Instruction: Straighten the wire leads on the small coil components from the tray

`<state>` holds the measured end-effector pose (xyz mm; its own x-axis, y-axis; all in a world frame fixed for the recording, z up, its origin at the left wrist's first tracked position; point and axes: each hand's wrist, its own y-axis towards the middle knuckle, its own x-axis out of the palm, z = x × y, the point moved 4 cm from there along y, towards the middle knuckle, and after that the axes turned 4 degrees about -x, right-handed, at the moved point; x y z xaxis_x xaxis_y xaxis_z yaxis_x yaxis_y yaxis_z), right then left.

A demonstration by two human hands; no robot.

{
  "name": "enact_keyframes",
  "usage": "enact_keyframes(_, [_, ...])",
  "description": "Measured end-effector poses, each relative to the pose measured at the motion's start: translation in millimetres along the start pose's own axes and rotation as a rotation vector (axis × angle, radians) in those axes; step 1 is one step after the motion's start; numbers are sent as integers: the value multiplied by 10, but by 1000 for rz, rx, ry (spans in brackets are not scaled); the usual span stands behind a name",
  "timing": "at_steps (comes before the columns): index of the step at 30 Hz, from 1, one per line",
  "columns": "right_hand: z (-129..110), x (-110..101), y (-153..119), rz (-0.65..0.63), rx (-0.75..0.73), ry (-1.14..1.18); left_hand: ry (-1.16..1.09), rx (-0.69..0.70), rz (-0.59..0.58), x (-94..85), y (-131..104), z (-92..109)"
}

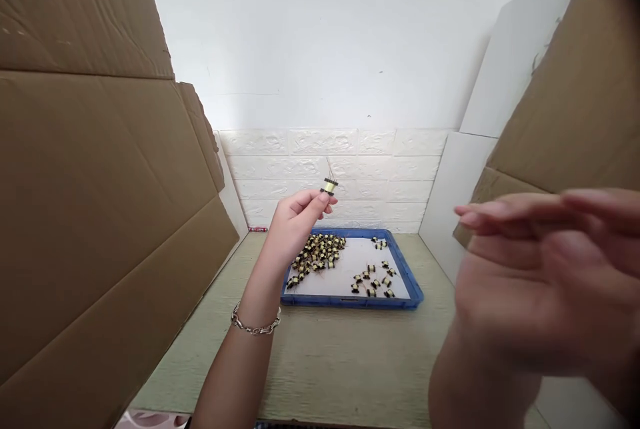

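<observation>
My left hand [303, 215] is raised above the tray and pinches a small wire-wound coil bobbin [329, 187] between thumb and fingers. This bobbin has black pinned ends, a yellow-wrapped middle and thin copper leads sticking up. Close to the camera at the right, my right hand [540, 282] is large and slightly blurred, its fingers stretched to the left and nothing visible in it. Below my left hand, a heap of similar bobbins [320, 250] fills the left part of a blue tray [350, 301]. Several more bobbins [371, 275] lie scattered in the tray's right part.
Tall cardboard sheets flank the workspace, one on the left [100, 215] and one on the right [575, 95]. A white brick-patterned wall [320, 142] stands behind the pale green table [340, 362]. A small red item [258, 229] lies at the table's back left corner.
</observation>
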<state>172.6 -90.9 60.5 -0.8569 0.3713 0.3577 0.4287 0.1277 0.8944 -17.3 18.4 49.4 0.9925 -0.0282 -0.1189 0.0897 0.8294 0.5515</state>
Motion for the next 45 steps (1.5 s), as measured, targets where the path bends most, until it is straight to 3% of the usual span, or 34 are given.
enact_keyframes(3, [53,173,2,44,75,121,8,5,-15,46,-76,69])
enact_keyframes(9, [425,394,-54,-338,309,-151,103,-32,-72,77,-76,18])
enact_keyframes(13, [810,513,-115,-450,559,-81,123,-67,-115,108,0,-78])
enact_keyframes(19, [996,635,-193,-465,651,62,177,-71,-214,186,-12,-114])
enact_keyframes(29, [1212,602,-255,-531,859,213,247,-50,-279,207,24,-145])
enact_keyframes(33, [1283,677,-294,-412,871,241,366,16,-147,167,66,-218])
enact_keyframes(38, [1422,700,-320,-224,868,241,698,328,74,198,48,-204])
enact_keyframes(41, [1461,684,-330,-207,872,213,877,481,160,279,12,-206])
enact_keyframes(45, [1419,697,-352,-246,840,147,1014,514,271,372,-5,-272])
